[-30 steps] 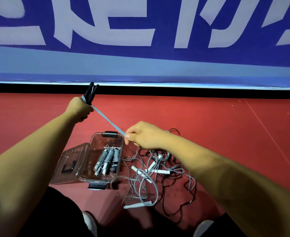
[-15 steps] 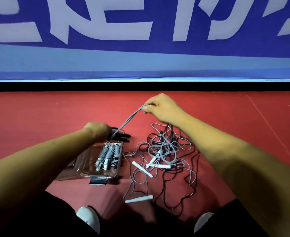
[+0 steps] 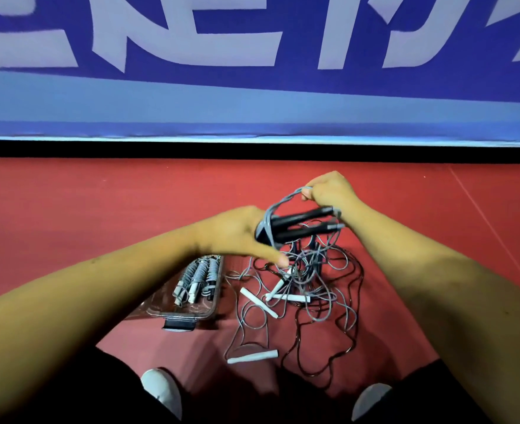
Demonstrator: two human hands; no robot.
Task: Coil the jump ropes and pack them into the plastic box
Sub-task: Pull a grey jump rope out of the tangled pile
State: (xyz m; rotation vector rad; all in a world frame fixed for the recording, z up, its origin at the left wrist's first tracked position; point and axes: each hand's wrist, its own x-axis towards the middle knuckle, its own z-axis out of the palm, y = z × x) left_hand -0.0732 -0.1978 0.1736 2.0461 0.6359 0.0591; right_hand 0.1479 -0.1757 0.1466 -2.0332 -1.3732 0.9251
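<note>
Jump rope [image 3: 304, 216]: the left hand [image 3: 231, 237] holds its black handles tight, and the right hand [image 3: 329, 191] pinches its grey cord.

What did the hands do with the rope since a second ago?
The left hand brought the black handles down from high up and now holds them sideways over the tangled ropes. The right hand lifted the grey cord and holds it looped above the handles. Neither let go. The plastic box and its coiled ropes stayed put.
</note>
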